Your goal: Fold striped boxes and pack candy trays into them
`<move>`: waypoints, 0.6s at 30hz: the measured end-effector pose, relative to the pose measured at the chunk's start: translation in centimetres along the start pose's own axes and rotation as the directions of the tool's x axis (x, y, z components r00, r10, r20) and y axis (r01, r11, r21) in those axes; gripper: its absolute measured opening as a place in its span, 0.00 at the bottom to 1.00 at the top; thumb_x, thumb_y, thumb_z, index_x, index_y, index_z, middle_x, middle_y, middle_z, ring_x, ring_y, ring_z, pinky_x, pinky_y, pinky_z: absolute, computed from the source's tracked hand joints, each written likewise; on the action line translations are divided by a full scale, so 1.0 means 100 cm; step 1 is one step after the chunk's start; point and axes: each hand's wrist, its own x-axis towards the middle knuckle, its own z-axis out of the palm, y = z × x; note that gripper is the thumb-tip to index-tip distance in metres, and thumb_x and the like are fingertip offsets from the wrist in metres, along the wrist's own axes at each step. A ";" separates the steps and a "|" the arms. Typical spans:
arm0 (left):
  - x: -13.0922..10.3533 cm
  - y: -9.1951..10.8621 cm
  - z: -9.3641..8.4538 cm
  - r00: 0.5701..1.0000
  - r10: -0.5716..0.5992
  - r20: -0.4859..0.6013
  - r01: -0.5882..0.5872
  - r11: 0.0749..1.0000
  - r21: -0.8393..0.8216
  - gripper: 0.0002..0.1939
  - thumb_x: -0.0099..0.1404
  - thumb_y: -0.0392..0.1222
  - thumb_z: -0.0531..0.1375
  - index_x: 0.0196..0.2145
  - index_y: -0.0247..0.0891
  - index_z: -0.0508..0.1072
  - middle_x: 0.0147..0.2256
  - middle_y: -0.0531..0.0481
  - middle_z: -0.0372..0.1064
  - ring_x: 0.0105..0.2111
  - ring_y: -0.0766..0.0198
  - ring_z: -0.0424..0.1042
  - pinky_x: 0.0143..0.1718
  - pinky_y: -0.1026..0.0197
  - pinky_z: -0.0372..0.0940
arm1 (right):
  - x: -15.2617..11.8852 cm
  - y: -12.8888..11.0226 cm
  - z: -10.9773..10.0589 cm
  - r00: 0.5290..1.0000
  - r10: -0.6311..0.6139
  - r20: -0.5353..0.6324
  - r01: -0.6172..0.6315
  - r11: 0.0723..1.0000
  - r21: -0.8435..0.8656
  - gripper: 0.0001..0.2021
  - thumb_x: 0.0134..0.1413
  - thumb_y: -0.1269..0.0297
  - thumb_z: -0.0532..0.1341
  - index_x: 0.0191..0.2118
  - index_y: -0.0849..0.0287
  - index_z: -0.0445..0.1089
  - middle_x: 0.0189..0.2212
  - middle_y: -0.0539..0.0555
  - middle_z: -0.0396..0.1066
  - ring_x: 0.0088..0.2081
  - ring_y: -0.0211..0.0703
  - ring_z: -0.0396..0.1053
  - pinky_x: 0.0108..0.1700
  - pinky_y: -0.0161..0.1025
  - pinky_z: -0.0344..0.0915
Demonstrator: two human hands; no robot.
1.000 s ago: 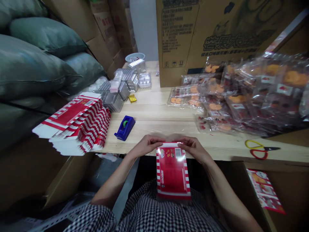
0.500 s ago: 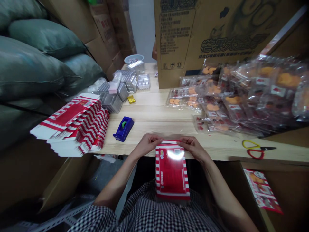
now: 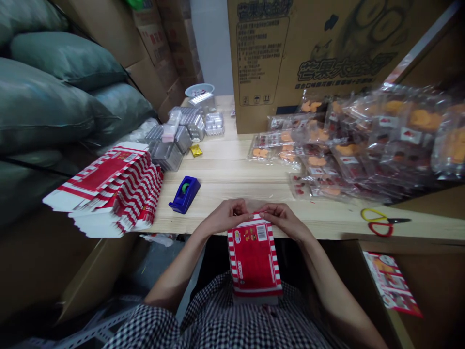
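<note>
A red box with white stripes (image 3: 253, 259) rests between my lap and the table's front edge, its printed face with a barcode upward. Both hands meet at its far end. My left hand (image 3: 229, 215) is closed, with thumb and fingers pinching the left part of the end flap. On the right part of that flap, my right hand (image 3: 281, 218) grips with thumb and fingertips. The fingers partly hide the flap. To the left of my hands stands a blue tape dispenser (image 3: 185, 195) with a green core.
Stacked flat red-and-white boxes (image 3: 109, 189) lie at left, near clear plastic trays (image 3: 167, 154) and a yellow packet (image 3: 196, 150). Bagged orange pieces (image 3: 348, 150) pile up at right. Scissors (image 3: 381, 221) lie at the right edge. A big carton (image 3: 265, 63) stands behind.
The box has tilted and shifted slightly left, and the glare on its face is gone. My hands have come closer together over its far flap.
</note>
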 end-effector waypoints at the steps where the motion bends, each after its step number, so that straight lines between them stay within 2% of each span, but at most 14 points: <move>1: 0.003 0.003 0.001 1.000 0.011 0.018 -0.011 1.000 0.020 0.14 0.62 0.49 0.64 0.31 0.34 0.73 0.24 0.54 0.66 0.23 0.70 0.61 0.24 0.67 0.54 | 0.000 -0.001 0.001 1.000 -0.004 0.005 0.004 1.000 -0.005 0.15 0.49 0.52 0.70 0.38 0.57 0.80 0.32 0.52 0.80 0.33 0.42 0.76 0.39 0.39 0.70; 4: 0.007 0.005 0.003 0.998 0.036 0.045 -0.039 0.997 0.065 0.13 0.65 0.48 0.61 0.35 0.35 0.77 0.26 0.52 0.70 0.25 0.68 0.63 0.25 0.67 0.55 | -0.003 0.000 0.000 0.999 0.028 0.016 -0.029 0.999 0.033 0.17 0.50 0.51 0.69 0.42 0.55 0.79 0.36 0.53 0.81 0.36 0.43 0.77 0.43 0.41 0.71; 8: 0.006 0.000 0.007 0.999 0.048 -0.013 -0.046 0.993 0.108 0.14 0.66 0.48 0.60 0.36 0.35 0.80 0.29 0.48 0.74 0.28 0.65 0.67 0.28 0.66 0.58 | -0.014 0.007 -0.004 0.997 0.073 0.020 -0.075 0.989 0.128 0.20 0.53 0.52 0.68 0.51 0.53 0.76 0.45 0.54 0.79 0.44 0.45 0.77 0.49 0.42 0.70; 12: 0.003 0.000 0.010 0.998 0.044 -0.041 -0.039 0.993 0.107 0.15 0.67 0.48 0.59 0.37 0.35 0.80 0.31 0.47 0.76 0.31 0.63 0.70 0.31 0.65 0.61 | -0.020 0.011 -0.006 0.996 0.068 0.057 -0.078 0.979 0.189 0.22 0.55 0.53 0.67 0.55 0.52 0.73 0.49 0.55 0.78 0.51 0.47 0.74 0.55 0.45 0.67; 18: 0.000 0.001 0.013 0.995 0.005 -0.103 0.017 0.977 0.212 0.15 0.65 0.49 0.60 0.35 0.33 0.80 0.29 0.49 0.75 0.29 0.65 0.69 0.29 0.66 0.59 | -0.018 0.010 -0.007 0.994 0.085 0.068 -0.096 0.981 0.171 0.20 0.57 0.54 0.66 0.54 0.55 0.74 0.49 0.58 0.78 0.50 0.49 0.75 0.56 0.49 0.66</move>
